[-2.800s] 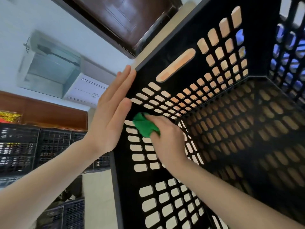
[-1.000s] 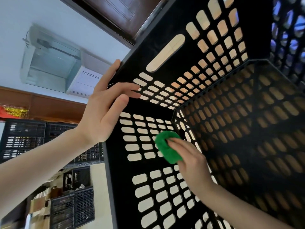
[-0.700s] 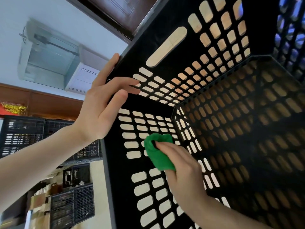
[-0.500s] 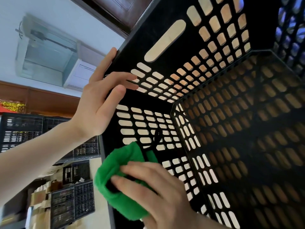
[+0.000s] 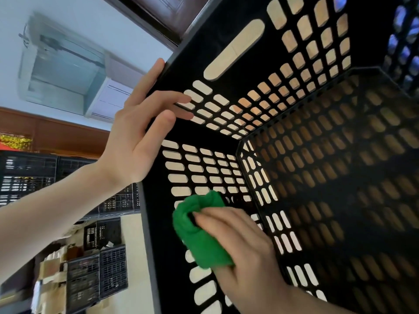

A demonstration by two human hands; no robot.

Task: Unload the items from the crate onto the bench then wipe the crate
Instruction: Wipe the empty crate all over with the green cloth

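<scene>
An empty black slotted crate (image 5: 226, 137) fills the right of the head view, tipped so I look into it. My left hand (image 5: 138, 141) braces its upper left corner with straight fingers: the index finger lies along the outer rim and the others reach over onto the inner wall. My right hand (image 5: 244, 257) grips a bunched green cloth (image 5: 199, 236) and presses it against the inside of the left wall, close to the rim. The cloth covers a few of the wall's slots.
Stacked black crates (image 5: 27, 177) stand at the left, with more crates (image 5: 95, 275) and cardboard boxes (image 5: 49, 279) lower left. A white wall unit (image 5: 106, 98) and a dark wooden door (image 5: 158, 10) show beyond the crate's rim.
My right hand slid the green cloth from the inner corner down the left wall towards the rim, then back in a little. My left hand moved from flat on the side to the corner rim.
</scene>
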